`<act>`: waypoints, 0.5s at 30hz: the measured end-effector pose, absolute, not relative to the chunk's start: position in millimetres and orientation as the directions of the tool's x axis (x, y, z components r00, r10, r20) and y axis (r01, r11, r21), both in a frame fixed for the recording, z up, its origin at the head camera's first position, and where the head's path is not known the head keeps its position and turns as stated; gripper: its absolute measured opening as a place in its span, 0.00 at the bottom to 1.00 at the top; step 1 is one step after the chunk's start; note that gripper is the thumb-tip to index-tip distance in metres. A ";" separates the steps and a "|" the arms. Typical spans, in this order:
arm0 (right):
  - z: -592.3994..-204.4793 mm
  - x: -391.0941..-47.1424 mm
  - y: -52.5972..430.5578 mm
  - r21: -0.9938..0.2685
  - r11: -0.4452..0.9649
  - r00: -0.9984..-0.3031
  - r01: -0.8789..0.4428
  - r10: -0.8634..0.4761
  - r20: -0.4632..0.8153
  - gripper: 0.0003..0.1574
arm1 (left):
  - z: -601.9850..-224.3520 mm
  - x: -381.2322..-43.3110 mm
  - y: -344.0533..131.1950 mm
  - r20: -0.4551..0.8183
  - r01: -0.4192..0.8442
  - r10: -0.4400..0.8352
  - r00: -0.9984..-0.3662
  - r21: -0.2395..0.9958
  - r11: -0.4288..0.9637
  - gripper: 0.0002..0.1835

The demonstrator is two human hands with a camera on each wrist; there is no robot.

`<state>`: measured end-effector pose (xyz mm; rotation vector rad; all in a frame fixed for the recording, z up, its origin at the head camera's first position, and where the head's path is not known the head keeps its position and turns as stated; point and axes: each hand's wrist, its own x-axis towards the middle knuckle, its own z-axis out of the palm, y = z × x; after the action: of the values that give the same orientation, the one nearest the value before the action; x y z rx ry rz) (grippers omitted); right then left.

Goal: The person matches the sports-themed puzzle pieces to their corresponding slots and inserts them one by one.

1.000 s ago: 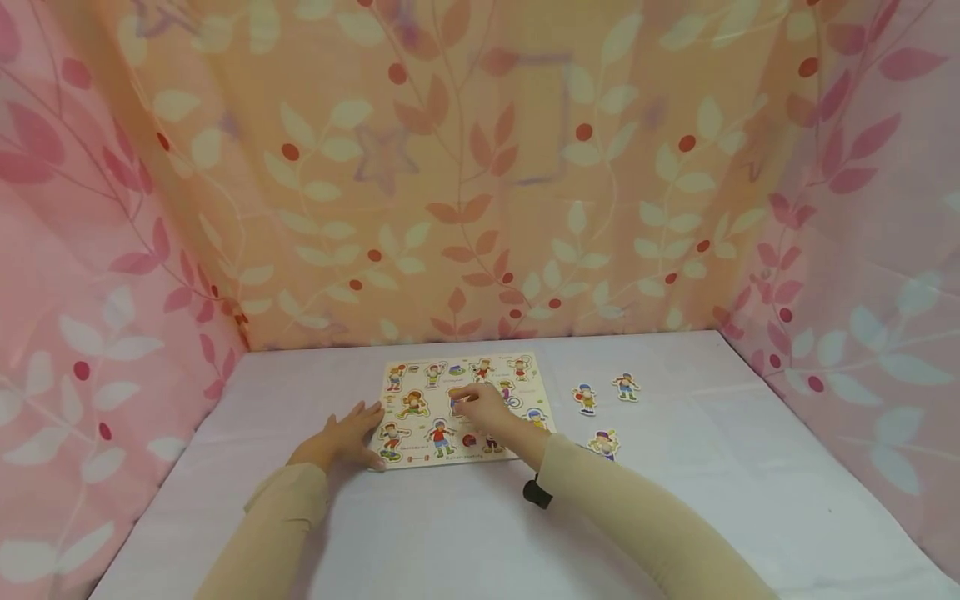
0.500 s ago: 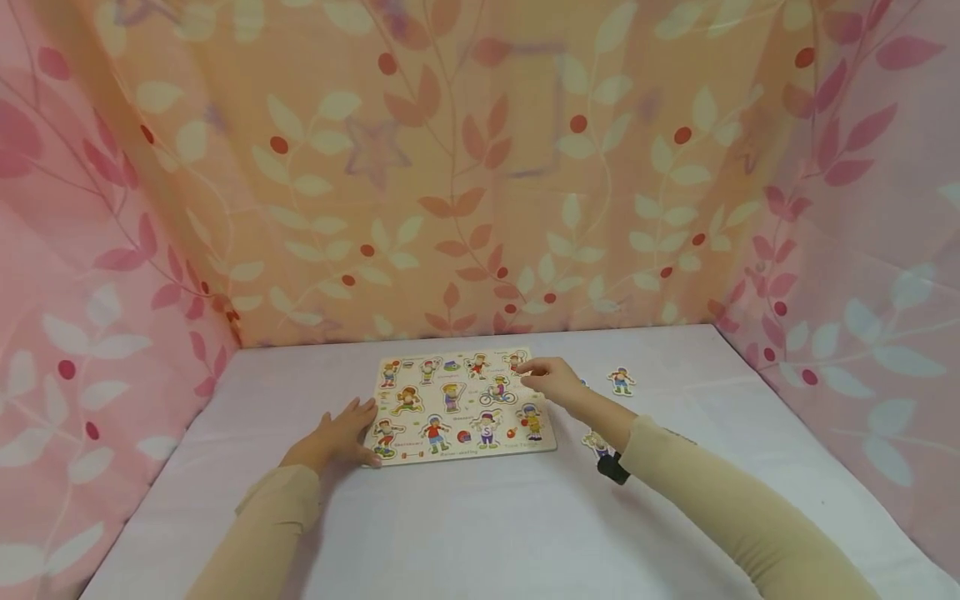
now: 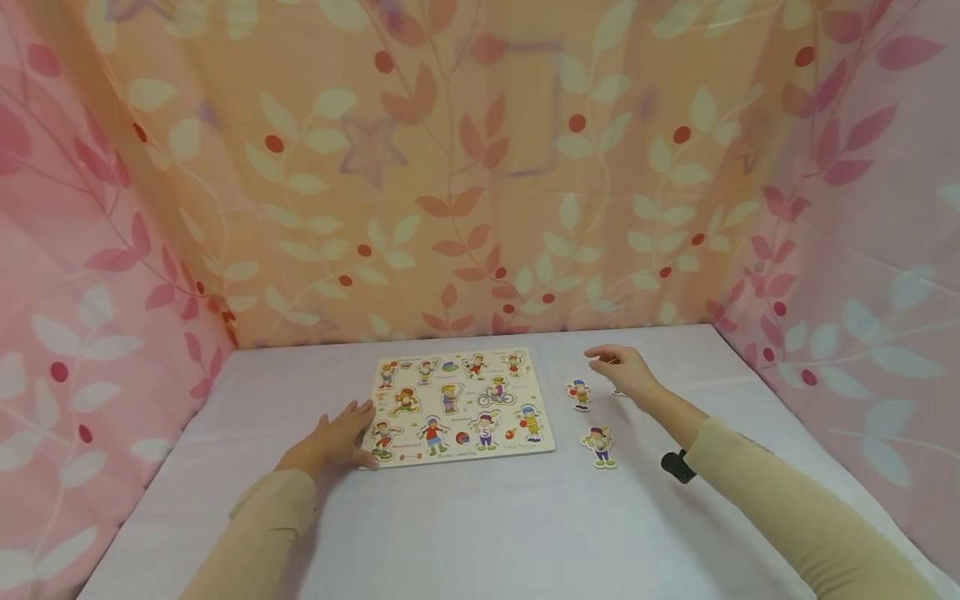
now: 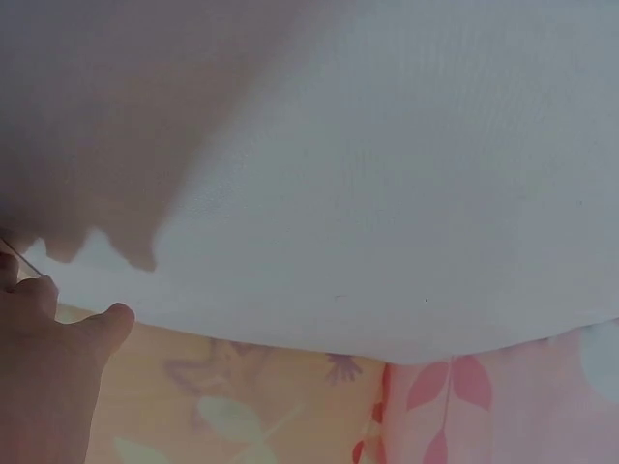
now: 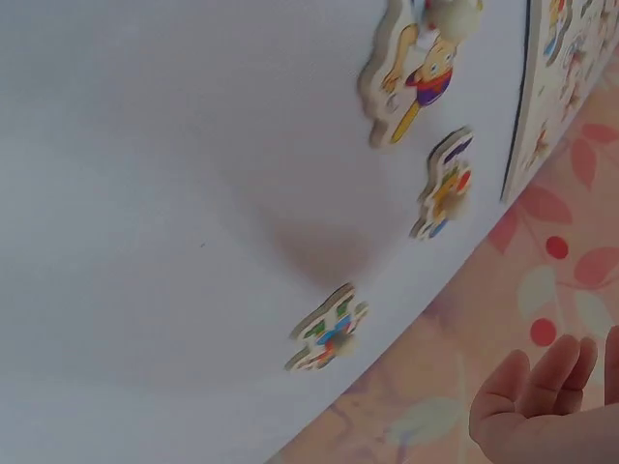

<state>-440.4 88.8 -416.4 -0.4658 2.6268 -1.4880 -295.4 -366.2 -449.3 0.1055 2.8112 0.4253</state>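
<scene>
My left hand [image 3: 330, 437] rests against the left edge of a wooden peg puzzle board [image 3: 423, 408], which bears several cartoon sports figures. To the right of the board, my right hand [image 3: 632, 375] hovers with loosely bent fingers and nothing in them. Below and beside it lie a blue-capped figure piece [image 3: 579, 395], a purple-capped figure piece [image 3: 599, 448] and a third piece [image 3: 617, 390], mostly hidden behind the hand. The right wrist view shows that third figure piece [image 5: 331, 333] fully, with a small round knob on top. Fingers of the left hand [image 4: 48, 338] touch a thin board edge.
White cloth covers the table [image 3: 450, 533]. A floral curtain [image 3: 420, 208] rises behind it, and pink floral cloth [image 3: 82, 333] closes in both sides. A black device [image 3: 678, 467] sits under the right wrist.
My right hand has lifted off the board's middle and moved right, over the loose pieces. The baseball figure it covered is now visible in the board. My left hand has stayed at the edge.
</scene>
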 end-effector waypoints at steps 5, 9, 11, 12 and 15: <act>-422.7 -452.2 111.3 -0.857 0.480 -0.962 -0.188 -0.265 0.063 0.22 | -448.5 -295.5 -364.5 -0.274 0.025 0.110 -0.955 0.298 0.954 0.57; -433.0 -460.6 124.4 -0.872 0.477 -0.975 -0.108 -0.223 -0.001 0.27 | -451.8 -296.4 -365.1 -0.274 0.018 0.100 -0.956 0.285 0.958 0.56; -438.8 -464.2 130.7 -0.877 0.475 -0.977 -0.076 -0.210 -0.028 0.29 | -452.6 -296.2 -365.0 -0.273 0.013 0.096 -0.957 0.290 0.957 0.56; -441.6 -466.2 133.6 -0.881 0.470 -0.979 -0.061 -0.202 -0.040 0.30 | -452.7 -295.8 -364.8 -0.273 0.012 0.095 -0.957 0.291 0.957 0.56; -448.4 -471.5 140.1 -0.878 0.476 -0.981 -0.056 -0.190 -0.041 0.30 | -452.1 -295.1 -364.5 -0.268 0.010 0.094 -0.959 0.298 0.954 0.56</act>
<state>-471.5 140.1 -448.4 -0.2167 2.5828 -1.5287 -295.1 -364.5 -452.1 0.0761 2.8248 0.4292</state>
